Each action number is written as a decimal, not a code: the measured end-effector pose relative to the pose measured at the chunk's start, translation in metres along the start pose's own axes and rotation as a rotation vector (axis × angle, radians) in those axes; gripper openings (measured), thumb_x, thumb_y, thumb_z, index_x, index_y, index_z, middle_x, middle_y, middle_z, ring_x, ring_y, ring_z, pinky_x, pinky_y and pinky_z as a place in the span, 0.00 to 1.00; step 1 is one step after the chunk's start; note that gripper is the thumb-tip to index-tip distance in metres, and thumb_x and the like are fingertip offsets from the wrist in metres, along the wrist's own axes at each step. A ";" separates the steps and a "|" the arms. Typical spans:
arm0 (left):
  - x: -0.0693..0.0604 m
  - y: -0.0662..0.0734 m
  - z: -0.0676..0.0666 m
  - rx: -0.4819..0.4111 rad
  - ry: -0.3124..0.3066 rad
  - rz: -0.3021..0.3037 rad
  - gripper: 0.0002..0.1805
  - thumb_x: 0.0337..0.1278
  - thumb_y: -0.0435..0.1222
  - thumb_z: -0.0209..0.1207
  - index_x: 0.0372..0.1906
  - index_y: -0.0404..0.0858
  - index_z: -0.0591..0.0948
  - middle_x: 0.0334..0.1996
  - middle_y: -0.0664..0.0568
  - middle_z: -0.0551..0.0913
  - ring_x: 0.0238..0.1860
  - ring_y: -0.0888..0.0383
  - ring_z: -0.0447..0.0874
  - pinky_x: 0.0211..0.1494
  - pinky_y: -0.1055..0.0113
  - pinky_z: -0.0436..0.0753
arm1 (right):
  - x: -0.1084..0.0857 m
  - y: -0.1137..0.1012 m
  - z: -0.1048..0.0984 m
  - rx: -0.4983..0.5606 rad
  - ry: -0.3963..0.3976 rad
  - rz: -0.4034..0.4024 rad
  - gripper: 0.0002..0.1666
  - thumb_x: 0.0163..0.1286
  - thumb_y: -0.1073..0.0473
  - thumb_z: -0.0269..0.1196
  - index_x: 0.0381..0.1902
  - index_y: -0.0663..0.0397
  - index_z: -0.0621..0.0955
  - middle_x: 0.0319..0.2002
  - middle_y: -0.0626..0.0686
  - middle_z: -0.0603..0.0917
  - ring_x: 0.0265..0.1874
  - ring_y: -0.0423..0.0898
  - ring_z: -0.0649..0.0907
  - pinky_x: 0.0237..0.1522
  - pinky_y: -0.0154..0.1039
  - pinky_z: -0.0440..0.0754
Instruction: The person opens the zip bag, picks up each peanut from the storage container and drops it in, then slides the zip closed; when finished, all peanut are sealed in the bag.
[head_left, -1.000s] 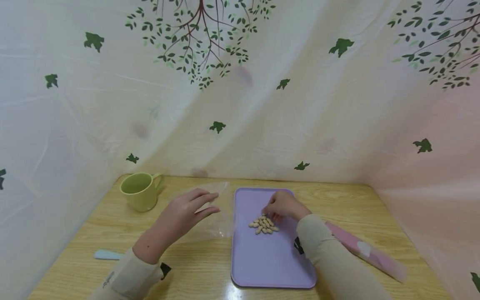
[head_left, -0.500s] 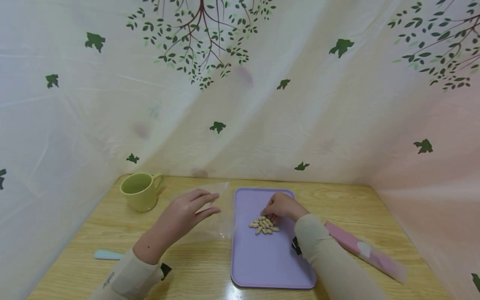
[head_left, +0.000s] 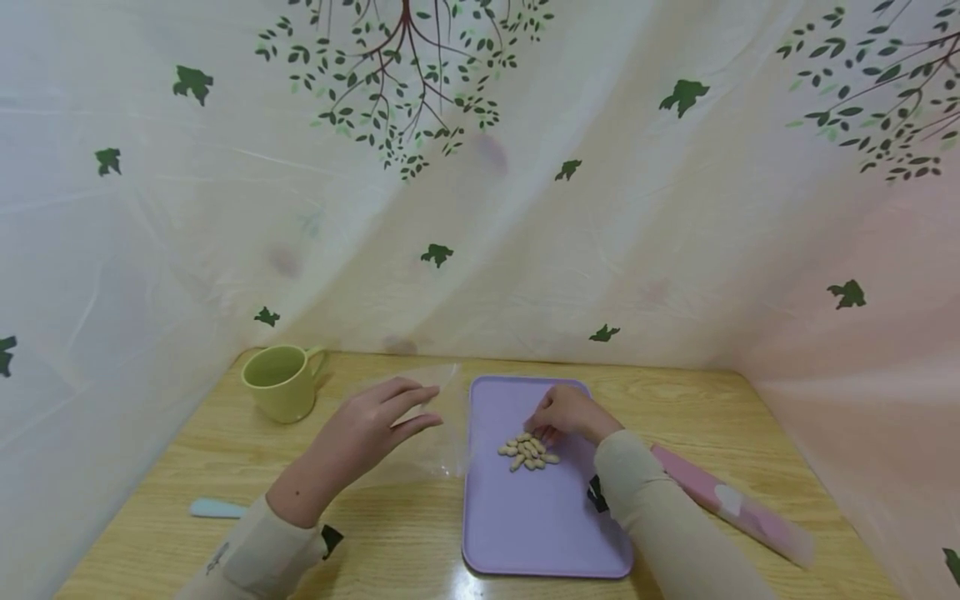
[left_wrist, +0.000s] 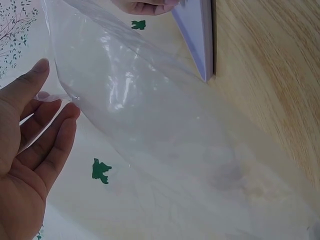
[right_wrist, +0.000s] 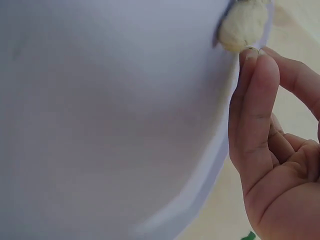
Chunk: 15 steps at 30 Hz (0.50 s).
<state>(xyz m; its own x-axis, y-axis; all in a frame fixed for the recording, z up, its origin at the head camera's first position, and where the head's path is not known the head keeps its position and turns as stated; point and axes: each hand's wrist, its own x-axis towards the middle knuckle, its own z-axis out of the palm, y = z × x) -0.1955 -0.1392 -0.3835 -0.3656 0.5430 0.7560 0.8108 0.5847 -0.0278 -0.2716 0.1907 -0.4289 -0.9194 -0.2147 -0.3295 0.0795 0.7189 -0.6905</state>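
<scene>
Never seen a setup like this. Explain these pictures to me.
There is no machine, just a person's bare hands: the left hand and the right hand. The wide view comes from a camera worn on the head; each close view comes from a camera on one wrist. On the table lies a purple tray with a small pile of peanuts. A green mug and a partly hidden blue thing are at the left, a pink roll at the right. The left hand, thumb and fingers apart, touches a clear bag. The right hand pinches a peanut.
</scene>
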 end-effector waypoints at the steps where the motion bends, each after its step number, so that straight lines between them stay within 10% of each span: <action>1: 0.000 0.000 0.000 -0.004 0.004 0.003 0.24 0.52 0.41 0.79 0.54 0.37 0.90 0.43 0.51 0.91 0.37 0.59 0.92 0.40 0.68 0.92 | -0.001 0.000 -0.001 0.001 0.014 -0.002 0.10 0.68 0.59 0.74 0.29 0.59 0.88 0.25 0.53 0.90 0.22 0.42 0.87 0.30 0.35 0.89; 15: 0.003 0.000 0.001 -0.030 0.016 0.012 0.24 0.50 0.39 0.80 0.54 0.36 0.90 0.42 0.51 0.91 0.36 0.60 0.91 0.38 0.69 0.91 | -0.046 -0.042 -0.032 0.140 0.101 -0.156 0.16 0.73 0.50 0.72 0.44 0.56 0.83 0.40 0.56 0.93 0.34 0.49 0.91 0.44 0.45 0.95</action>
<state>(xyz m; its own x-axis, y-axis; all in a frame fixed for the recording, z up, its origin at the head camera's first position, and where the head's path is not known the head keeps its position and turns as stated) -0.1967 -0.1370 -0.3822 -0.3488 0.5401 0.7659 0.8283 0.5600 -0.0177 -0.2453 0.1914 -0.3637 -0.9582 -0.2432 -0.1506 -0.0201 0.5823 -0.8127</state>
